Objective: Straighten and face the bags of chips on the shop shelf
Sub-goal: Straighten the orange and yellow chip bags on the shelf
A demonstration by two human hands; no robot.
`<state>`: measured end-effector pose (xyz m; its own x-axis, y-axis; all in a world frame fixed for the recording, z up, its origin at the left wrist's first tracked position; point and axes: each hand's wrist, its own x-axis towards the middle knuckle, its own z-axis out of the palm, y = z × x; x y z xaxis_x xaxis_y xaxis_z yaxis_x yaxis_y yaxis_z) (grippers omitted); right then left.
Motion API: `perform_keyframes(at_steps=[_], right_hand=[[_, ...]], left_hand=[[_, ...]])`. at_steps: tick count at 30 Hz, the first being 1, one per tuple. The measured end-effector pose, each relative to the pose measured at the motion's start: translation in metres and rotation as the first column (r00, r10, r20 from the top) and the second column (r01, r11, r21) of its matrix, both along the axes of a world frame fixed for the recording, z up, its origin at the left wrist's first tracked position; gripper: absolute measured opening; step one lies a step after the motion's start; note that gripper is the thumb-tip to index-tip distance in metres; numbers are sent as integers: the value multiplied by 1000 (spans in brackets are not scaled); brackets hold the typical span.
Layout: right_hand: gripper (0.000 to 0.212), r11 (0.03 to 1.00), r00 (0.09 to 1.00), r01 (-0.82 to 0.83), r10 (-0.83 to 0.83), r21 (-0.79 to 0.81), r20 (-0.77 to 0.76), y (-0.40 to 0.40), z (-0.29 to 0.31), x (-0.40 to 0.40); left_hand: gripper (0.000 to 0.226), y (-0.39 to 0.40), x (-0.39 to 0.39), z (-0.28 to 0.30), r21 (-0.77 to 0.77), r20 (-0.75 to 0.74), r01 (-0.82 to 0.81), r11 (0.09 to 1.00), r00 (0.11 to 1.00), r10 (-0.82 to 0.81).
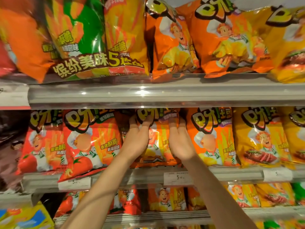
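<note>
On the middle shelf (148,175), behind its price rail, stood an orange chip bag (158,142) upright between the two hands, face out, glossy and crinkled. Showed a cartoon chef in a white hat, yellow fries or chips below him, and fat yellow lettering with a dark outline across the top, partly under the fingertips. Sat just beside a red tomato-flavour bag (89,142) on its left and another orange bag (209,138) on its right, touching or nearly touching both. Held at its upper left edge by the left hand (137,139), fingers curled over the top corner, thumb hidden. Held at its upper right edge by the right hand (179,142), fingers likewise hooked over the top and pressed to the foil, so gripped on both sides. Leaned a little forward at the bottom in the case of the tomato bag, with its lower corner hanging over a white price tag (74,183). Further right, stood yellow steak-flavour bags (259,138) in a row. On the shelf above, rested larger orange bags (173,38) and a big multipack (92,38) with green and orange panels.
</note>
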<state>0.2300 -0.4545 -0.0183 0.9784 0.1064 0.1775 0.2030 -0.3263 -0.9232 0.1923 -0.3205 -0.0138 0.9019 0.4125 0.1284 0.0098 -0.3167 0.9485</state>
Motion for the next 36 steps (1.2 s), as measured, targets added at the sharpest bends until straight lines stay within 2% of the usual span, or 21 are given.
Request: perform_keyframes(at_steps=[3,8,14,17,21,24,29,31,33,34,36], right_hand=[[45,1000,998,11,-10,15,-58,-7,0,1],[55,1000,1000,-1,1,-22,-4,-5,4,-5],[52,998,998,62,-61,-26,33,-2,-2,-5],[59,997,997,66,-64,-34,42,0,-1,-7],[61,989,990,80,-64,-127,125,0,4,-16],[56,972,976,51,0,-230,216,-3,4,-24],[47,925,964,-5,106,-380,245,-6,-2,-14],[64,889,954,52,90,-455,285,-3,-8,-7],[85,849,946,135,43,-511,320,-2,-15,1],[87,831,942,165,28,-532,336,-2,-16,4],[76,824,940,193,0,-532,341,-2,-15,4]], left_hand=[[77,2,6,2,-73,-5,7,997,1000,-7],[79,-2,12,6,-99,-44,11,995,999,-15],[72,-6,5,-1,-89,58,-30,996,998,36],[71,-5,9,-5,-98,81,-31,995,996,39],[64,-2,6,-7,-37,95,-22,999,995,25],[57,-4,-1,-12,12,123,7,1000,992,-9],[57,-3,1,-14,34,163,57,998,985,-62],[58,-6,0,-13,55,159,60,997,985,-68],[50,-11,-3,-11,116,123,60,991,990,-74],[47,-12,-3,-10,145,100,54,988,993,-69],[43,-13,-1,-11,190,14,25,982,999,-28]])
